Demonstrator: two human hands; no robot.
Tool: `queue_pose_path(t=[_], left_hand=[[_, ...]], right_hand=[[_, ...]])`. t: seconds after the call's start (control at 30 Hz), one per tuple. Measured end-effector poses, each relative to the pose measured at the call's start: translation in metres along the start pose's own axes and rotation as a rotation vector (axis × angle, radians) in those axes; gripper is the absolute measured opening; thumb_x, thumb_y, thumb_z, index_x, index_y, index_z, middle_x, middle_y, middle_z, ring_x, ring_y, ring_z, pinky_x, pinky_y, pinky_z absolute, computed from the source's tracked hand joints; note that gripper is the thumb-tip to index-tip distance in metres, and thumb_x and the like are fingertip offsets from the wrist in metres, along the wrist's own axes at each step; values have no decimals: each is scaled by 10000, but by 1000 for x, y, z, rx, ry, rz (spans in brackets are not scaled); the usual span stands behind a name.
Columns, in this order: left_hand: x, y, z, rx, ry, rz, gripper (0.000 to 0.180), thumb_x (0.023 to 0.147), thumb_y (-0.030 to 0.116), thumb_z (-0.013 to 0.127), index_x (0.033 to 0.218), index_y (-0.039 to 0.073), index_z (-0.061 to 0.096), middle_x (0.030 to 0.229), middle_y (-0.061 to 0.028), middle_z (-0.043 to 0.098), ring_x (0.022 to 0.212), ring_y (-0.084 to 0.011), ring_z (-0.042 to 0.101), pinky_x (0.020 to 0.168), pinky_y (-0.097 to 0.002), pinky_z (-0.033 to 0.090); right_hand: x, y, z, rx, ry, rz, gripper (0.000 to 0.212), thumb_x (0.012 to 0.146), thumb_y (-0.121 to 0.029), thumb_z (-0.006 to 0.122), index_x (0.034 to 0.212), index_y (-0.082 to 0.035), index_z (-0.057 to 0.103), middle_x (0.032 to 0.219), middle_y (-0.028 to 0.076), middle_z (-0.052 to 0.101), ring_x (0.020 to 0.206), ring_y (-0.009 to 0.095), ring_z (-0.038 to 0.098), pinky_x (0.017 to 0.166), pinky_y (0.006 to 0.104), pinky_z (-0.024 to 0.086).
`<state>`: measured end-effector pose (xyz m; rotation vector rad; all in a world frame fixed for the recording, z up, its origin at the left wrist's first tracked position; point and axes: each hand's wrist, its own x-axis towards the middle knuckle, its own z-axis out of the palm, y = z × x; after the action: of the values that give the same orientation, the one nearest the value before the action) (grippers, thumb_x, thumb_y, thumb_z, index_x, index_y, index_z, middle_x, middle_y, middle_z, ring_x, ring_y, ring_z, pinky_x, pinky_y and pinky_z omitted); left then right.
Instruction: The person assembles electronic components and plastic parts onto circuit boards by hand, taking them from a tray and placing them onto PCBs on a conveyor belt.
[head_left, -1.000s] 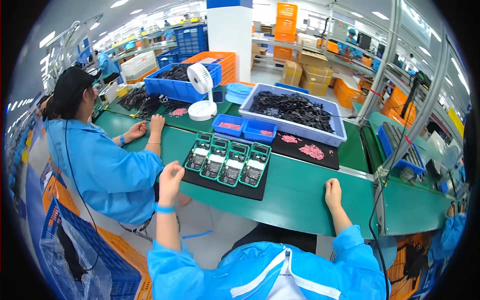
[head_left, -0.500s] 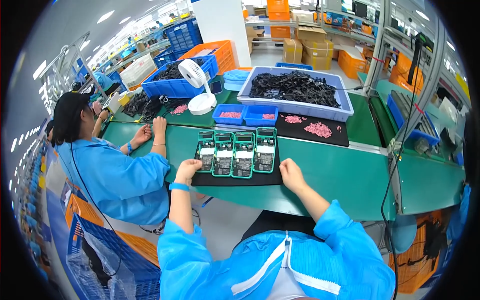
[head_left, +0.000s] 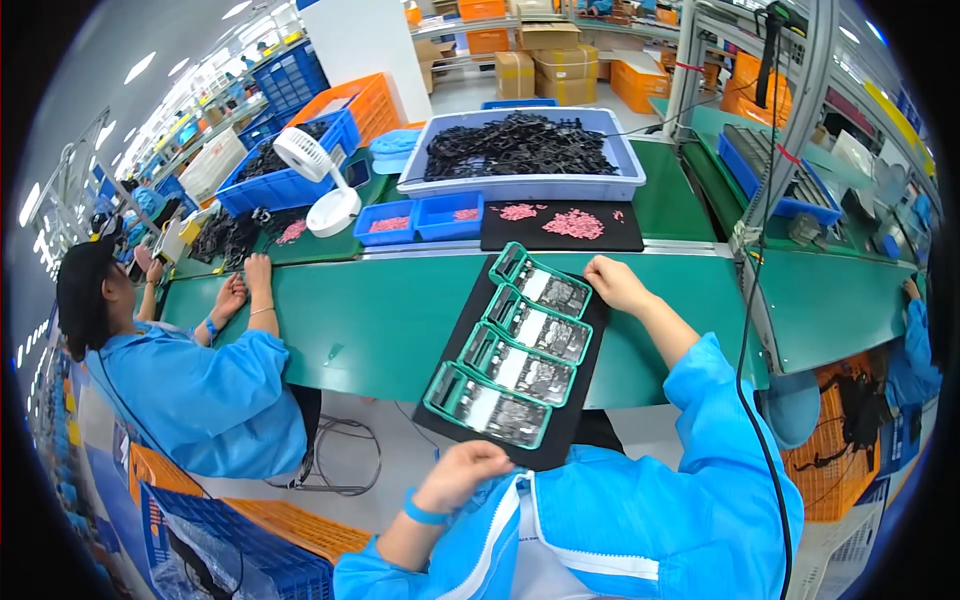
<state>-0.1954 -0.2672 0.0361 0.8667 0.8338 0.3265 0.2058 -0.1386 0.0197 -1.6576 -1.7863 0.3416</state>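
A thin black mat [head_left: 562, 430] is turned askew and reaches past the near edge of the green table [head_left: 380, 330]. Several green-rimmed handheld device shells [head_left: 515, 365] lie on it in a slanted row, with dark circuit boards and white patches inside. At the mat's near end, close to my jacket, my left hand [head_left: 463, 478] pinches its edge between closed fingers. My right hand [head_left: 617, 284] grips the far right corner, beside the last shell.
Pink small parts [head_left: 573, 223] are heaped on another black mat behind. Two blue trays [head_left: 450, 217], a large grey-blue bin [head_left: 520, 188] of black parts and a white fan [head_left: 333, 213] stand farther back. At left a co-worker in blue [head_left: 190, 390] handles parts. A black cable [head_left: 745, 380] hangs at right.
The mat with its shells has swung round from square on the table to a slant. My left hand has come back toward my body with its edge; the view has shifted right.
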Motion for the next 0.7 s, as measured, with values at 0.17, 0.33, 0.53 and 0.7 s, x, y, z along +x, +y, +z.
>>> queue_pose_path(t=[0.17,0.33,0.53,0.7], left_hand=[[34,-15,40,78,-136,-21,211,909,153,639,1000,-36,619,1034,-102,665,1010,-127,605,883,-236,476],[40,-17,29,46,-174,-106,178,902,107,631,1003,-38,612,1174,-172,610,1071,-179,604,923,-261,476],[36,-14,10,104,-326,-44,222,921,84,591,1105,-40,593,1344,-185,500,1147,-194,561,971,-291,453],[21,8,7,114,-295,-175,387,909,78,600,1279,-13,534,1369,-125,499,1135,-178,558,979,-292,443]], right_hand=[[15,-9,-2,-206,-10,-130,71,808,-92,597,824,-23,600,859,161,636,881,347,600,770,435,476],[24,-10,2,-238,27,-188,62,785,-82,597,770,-25,619,817,148,624,867,336,599,786,428,481],[31,-12,6,-512,-43,-213,50,766,-72,585,796,-34,598,822,126,615,835,301,602,755,398,492],[40,-29,3,-738,-137,-350,78,733,-93,585,768,-24,590,779,122,619,786,284,624,700,387,506]])
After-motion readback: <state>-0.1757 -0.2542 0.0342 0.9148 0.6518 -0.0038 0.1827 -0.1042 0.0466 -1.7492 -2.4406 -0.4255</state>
